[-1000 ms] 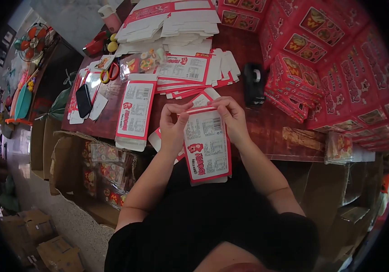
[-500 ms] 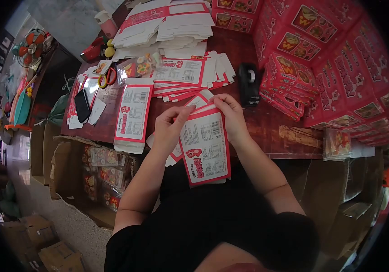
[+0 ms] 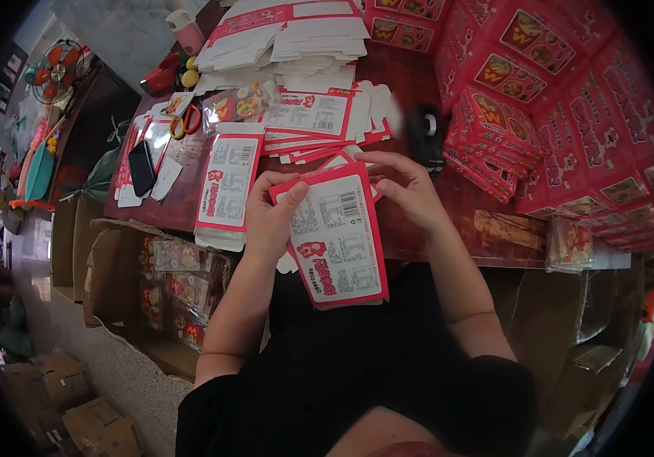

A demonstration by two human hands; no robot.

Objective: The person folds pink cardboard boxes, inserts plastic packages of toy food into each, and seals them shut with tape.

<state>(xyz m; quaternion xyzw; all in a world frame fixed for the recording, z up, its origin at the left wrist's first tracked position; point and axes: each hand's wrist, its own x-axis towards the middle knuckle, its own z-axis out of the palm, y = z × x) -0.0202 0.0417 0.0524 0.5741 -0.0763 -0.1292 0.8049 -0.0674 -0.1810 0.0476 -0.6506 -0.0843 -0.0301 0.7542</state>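
Flat red-and-white carton [image 3: 336,240], printed side up, held above the near table edge and tilted so its top leans toward 11 o'clock. Left hand [image 3: 270,217] is closed on the carton's upper left edge, thumb lying over the printed face, the other fingers hidden beneath the card. Right hand [image 3: 407,186] sits at the carton's upper right corner, at 2 o'clock from its centre; fingers curl near the top flap, but whether they pinch it cannot be told, since the corner is covered by the hand. The lettering on the carton is too small to read. At 10 o'clock from the grip, a second flat carton [image 3: 226,183] lies on the dark wooden table [image 3: 449,217]. At 12 o'clock, a fanned pile of flat cartons [image 3: 319,122], and beyond it a taller white stack [image 3: 289,38], its top cut off by the frame. At 1 o'clock, a black tape dispenser [image 3: 426,137], blurred. At 2 to 3 o'clock, a wall of assembled red boxes [image 3: 563,99]. At 10 o'clock farther out, scissors [image 3: 184,122] and a black phone [image 3: 142,167]. At 8 o'clock, below the table, an open cardboard box [image 3: 110,266] holding clear-wrapped packets [image 3: 182,286], their contents indistinct.
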